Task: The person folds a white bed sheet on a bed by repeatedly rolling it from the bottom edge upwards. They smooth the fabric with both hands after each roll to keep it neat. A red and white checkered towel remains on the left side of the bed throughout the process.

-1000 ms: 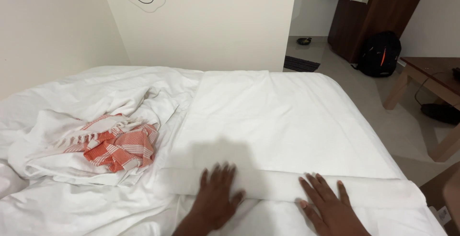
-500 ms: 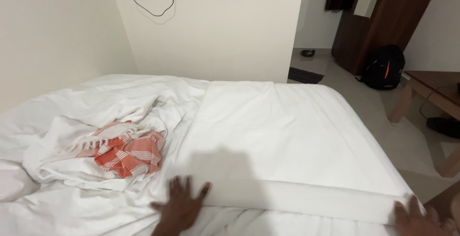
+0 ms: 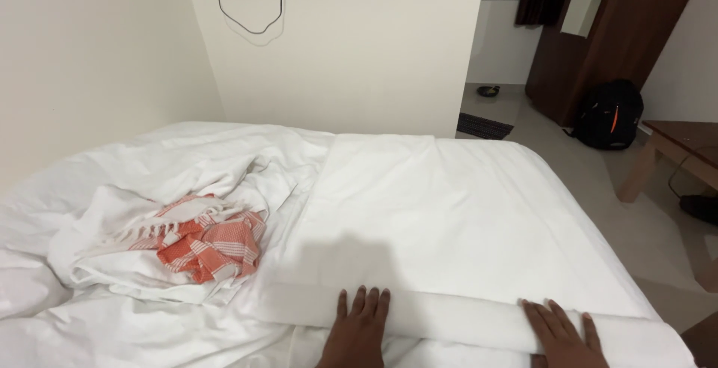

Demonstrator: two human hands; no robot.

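Left hand (image 3: pixel 360 323) and right hand (image 3: pixel 559 332) lay flat, fingers spread, well apart, pressing rolled near edge of white sheet (image 3: pixel 449 211); orange checked towel (image 3: pixel 209 241) crumpled at left.

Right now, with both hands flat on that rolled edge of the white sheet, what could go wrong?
1. The left hand and right hand press only parts of the rolled edge; the stretch between might sag or unroll unevenly.
2. The orange checked cloth lies in the crumpled bedding beside the flat sheet; it could get caught underneath.
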